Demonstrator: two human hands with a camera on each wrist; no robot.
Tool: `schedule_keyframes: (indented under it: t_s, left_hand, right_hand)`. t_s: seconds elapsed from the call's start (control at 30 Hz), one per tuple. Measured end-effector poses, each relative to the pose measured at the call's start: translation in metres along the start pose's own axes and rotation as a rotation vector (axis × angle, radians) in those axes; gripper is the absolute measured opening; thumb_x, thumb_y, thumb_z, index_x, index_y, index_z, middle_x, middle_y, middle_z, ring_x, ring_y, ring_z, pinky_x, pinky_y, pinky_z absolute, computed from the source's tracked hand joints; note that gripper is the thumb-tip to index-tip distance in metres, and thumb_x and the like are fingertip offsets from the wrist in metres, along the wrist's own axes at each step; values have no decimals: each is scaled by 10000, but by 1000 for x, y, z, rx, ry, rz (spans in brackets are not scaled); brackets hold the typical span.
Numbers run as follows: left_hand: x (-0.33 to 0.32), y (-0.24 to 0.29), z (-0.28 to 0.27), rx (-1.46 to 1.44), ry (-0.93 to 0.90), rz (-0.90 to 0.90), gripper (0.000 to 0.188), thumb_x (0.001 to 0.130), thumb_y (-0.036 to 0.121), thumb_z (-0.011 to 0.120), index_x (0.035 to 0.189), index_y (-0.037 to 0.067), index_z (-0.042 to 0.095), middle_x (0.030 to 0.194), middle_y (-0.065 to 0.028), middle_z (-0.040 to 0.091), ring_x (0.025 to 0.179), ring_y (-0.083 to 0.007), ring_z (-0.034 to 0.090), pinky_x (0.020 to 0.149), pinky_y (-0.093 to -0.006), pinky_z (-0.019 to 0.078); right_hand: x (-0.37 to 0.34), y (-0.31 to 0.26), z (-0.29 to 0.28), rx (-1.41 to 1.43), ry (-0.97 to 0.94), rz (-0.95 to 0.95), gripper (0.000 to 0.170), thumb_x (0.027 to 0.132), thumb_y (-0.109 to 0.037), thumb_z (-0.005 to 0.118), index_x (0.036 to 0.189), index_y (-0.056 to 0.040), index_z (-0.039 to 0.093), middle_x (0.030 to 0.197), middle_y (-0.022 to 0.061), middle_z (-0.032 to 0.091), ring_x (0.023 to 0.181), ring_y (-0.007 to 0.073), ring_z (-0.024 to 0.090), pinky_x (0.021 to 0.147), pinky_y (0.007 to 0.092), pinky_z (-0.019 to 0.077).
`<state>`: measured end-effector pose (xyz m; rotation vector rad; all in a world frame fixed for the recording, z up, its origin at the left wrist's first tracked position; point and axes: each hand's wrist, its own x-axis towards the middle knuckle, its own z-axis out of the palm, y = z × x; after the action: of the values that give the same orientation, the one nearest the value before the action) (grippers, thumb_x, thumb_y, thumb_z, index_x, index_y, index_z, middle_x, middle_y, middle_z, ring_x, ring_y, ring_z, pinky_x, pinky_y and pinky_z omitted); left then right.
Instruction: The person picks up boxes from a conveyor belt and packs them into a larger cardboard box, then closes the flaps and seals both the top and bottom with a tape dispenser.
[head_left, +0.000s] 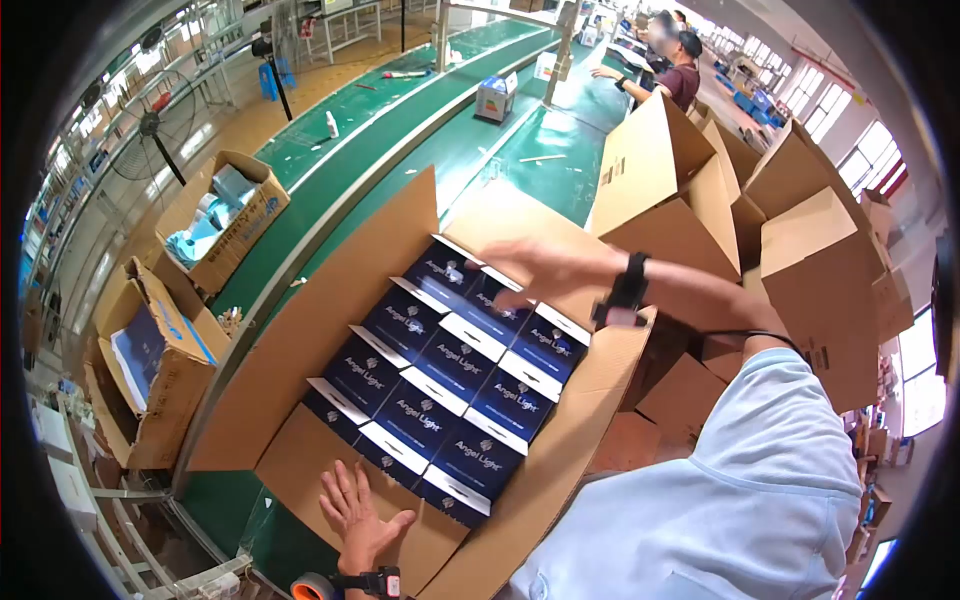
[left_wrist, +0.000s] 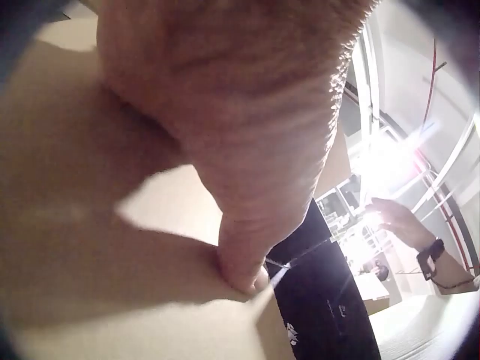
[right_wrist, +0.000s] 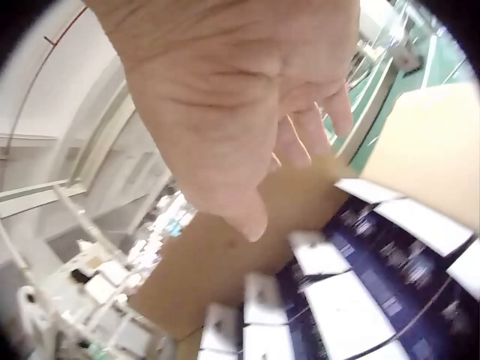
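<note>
A large open carton [head_left: 335, 310] holds rows of dark blue "Angel Light" boxes [head_left: 455, 358], several of them with white flaps showing. My left hand [head_left: 362, 515] rests with spread fingers on the carton's near flap [head_left: 300, 455]. From the left wrist, that hand [left_wrist: 232, 112] presses the cardboard [left_wrist: 67, 247] beside a dark blue box [left_wrist: 322, 300]. Blurred by motion, my right hand [head_left: 545, 268] reaches over the far rows, palm down. In the right wrist view its fingers [right_wrist: 300, 142] are extended and hold nothing, above the white flaps [right_wrist: 345, 311].
Green conveyor belts [head_left: 400, 85] run away ahead, one carrying a small box [head_left: 495, 97]. Empty cartons [head_left: 650, 170] crowd the right side. Two filled cartons stand at left, one with blue sheets [head_left: 140, 345]. A tape roll [head_left: 312, 587] lies near. Another person [head_left: 685, 78] works farther off.
</note>
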<state>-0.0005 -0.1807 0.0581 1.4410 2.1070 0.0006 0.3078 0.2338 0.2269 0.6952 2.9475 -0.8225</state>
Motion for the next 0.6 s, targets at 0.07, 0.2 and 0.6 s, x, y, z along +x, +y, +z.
schedule_keyframes:
  t_s: [0.07, 0.2, 0.6]
  left_hand:
    - [0, 1, 0, 9, -14, -15, 1407, 683, 685, 845, 1726, 71, 128, 1799, -210, -60, 1643, -421, -154, 1290, -617, -84]
    - [0, 6, -8, 16, -21, -29, 1435, 649, 619, 893, 1724, 64, 121, 1801, -201, -53, 1645, -418, -145, 1301, -596, -78]
    - [1, -4, 5, 53, 5, -13, 1427, 652, 649, 887, 1717, 70, 134, 1791, -238, -37, 1640, -447, -137, 1283, -640, -78]
  right_hand:
    - [-25, 91, -15, -121, 192, 150, 734, 932, -421, 786, 1534, -83, 536, 1498, 211, 581, 1399, 378, 543, 1189, 456, 436]
    - [-99, 206, -43, -50, 285, 781, 877, 984, -620, 660, 1559, 17, 481, 1573, 267, 512, 1474, 392, 479, 1214, 476, 400]
    - [-110, 137, -79, 1344, -272, 300, 819, 1104, -694, 296, 1681, -114, 335, 1703, 138, 398, 1521, 317, 443, 1241, 501, 359]
